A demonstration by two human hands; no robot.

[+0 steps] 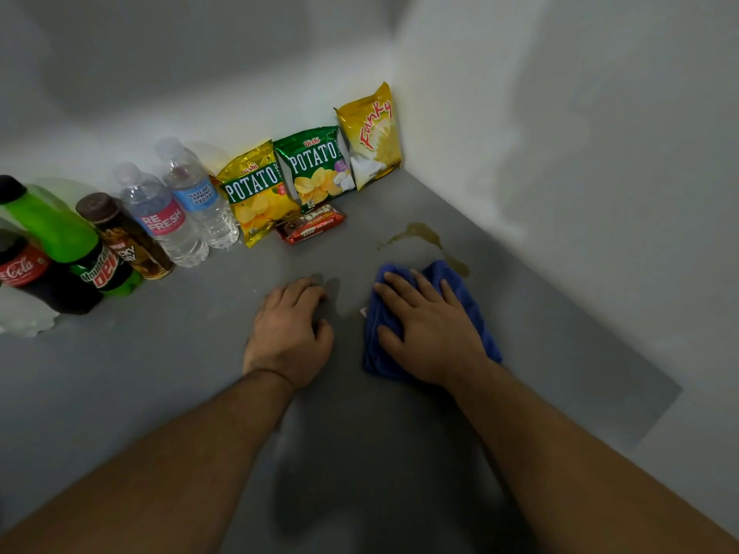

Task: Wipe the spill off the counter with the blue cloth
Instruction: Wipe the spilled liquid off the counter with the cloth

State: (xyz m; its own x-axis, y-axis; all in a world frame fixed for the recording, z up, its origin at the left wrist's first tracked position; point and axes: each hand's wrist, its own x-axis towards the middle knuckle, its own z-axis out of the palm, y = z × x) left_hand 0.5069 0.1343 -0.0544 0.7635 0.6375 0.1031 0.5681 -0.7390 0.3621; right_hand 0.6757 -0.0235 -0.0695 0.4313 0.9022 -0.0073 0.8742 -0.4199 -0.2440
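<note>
Both hands are down on the counter [560, 333]. The right hand [430, 333], right of centre in the frame, lies flat with fingers spread on the blue cloth [472, 309], pressing it rather than gripping it. The left hand [290, 333], at centre, rests beside it with fingers loosely curled and holds nothing. The spill [420, 229], a thin brownish arc, sits just above the cloth, and its lower right tail reaches the cloth's upper edge. To wipe well, I would keep the palm flat and push the cloth up and over the whole arc, then draw it back toward the bottom of the frame so the liquid gathers under the cloth and does not smear toward the chocolate bar [312, 225] upper left of it. The left hand is best kept braced and dry.
</note>
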